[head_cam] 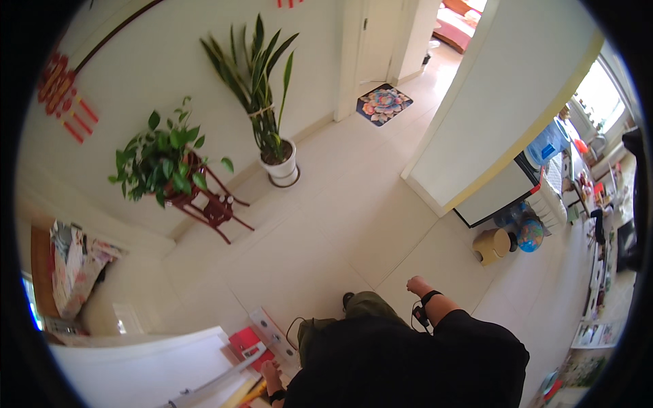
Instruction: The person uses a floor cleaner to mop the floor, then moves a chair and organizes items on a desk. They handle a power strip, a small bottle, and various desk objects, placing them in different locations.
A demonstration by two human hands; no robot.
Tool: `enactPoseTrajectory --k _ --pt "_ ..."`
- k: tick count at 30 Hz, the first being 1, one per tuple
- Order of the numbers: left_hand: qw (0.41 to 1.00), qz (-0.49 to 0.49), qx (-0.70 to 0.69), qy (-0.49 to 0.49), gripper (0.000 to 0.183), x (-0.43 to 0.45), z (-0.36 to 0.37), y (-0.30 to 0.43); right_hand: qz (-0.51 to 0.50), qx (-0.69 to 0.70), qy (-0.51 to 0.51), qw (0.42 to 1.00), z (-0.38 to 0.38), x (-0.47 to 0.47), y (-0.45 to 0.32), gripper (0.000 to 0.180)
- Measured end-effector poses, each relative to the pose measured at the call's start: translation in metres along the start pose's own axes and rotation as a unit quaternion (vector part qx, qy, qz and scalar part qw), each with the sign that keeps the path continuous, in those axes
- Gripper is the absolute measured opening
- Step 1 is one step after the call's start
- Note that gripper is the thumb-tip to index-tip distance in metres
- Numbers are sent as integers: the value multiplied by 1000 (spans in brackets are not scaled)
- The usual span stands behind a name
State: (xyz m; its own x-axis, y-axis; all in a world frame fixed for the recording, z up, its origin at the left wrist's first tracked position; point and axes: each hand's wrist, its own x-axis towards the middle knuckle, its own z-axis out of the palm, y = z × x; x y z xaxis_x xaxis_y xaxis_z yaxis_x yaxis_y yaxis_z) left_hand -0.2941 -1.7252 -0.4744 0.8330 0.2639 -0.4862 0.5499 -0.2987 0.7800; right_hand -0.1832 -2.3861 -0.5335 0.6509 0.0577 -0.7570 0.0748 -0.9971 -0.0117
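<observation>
My right hand (418,286) hangs over the tiled floor (331,250), out to the right of my body. Its fingers are curled and nothing shows in them. A black strap (432,296) circles that forearm, and a small black device (421,315) with a cable hangs beside it. My left hand (271,371) is low in the view, by a red object (248,342) and a white panel (153,359) with a grey edge. Its fingers are bent, but whether they grip anything is unclear. A long white box-like object (273,334) with dark round marks lies nearby.
A leafy plant (163,158) sits on a dark red wooden stand (218,210), beside a snake plant (260,81) in a white pot (281,166). A floral mat (384,104) lies by a door (377,41). A wall corner (438,201), tan bin-like object (492,247) and globe (530,235) are rightward.
</observation>
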Motion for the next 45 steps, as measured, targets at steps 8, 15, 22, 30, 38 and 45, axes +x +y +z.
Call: enactPoseTrajectory --k 8,15,22,30,38,45 --pt "976 -144 88 -139 27 117 -3 45 208 425 106 875 -143 31 -31 41" --pt "939 -72 270 -199 24 286 -20 137 261 460 203 824 -165 35 -37 35" --pt "968 -144 152 -141 16 473 86 350 252 255 76 931 -97 40 -6 30" --pt "972 19 156 -174 20 578 273 527 182 323 -96 924 -122 154 135 21" --pt "953 -74 187 -226 20 610 366 609 160 612 371 680 -529 320 386 39" --pt "935 -276 166 -148 15 706 413 647 88 576 470 663 -770 423 539 32"
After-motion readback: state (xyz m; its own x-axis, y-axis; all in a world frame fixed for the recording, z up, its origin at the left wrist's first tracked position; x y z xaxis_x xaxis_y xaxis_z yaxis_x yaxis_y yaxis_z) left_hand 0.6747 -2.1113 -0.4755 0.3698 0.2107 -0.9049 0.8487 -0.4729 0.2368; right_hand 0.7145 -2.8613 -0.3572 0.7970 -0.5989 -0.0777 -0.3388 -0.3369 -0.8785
